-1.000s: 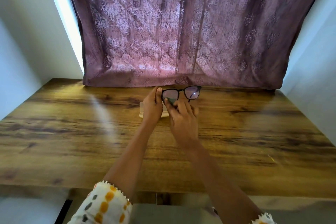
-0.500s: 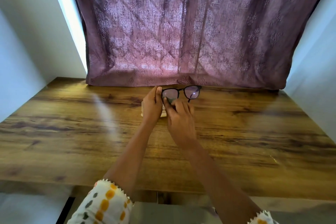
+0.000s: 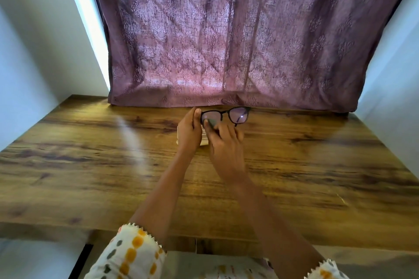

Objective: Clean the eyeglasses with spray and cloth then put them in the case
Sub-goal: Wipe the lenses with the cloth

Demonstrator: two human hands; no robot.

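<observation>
Black glasses (image 3: 239,116) are held up near the middle of the frame, in front of the bottom edge of the purple curtain (image 3: 226,41) and over the far side of the wooden bench (image 3: 90,165). The left hand (image 3: 189,130) grips the left end of the glasses with its fingers curled round it, and the right hand (image 3: 224,145) is right beside it, pinching a small dark cloth (image 3: 212,123) against the left lens. A pale thing (image 3: 203,141) lies on the bench under both hands, mostly hidden, and I cannot tell what it is.
</observation>
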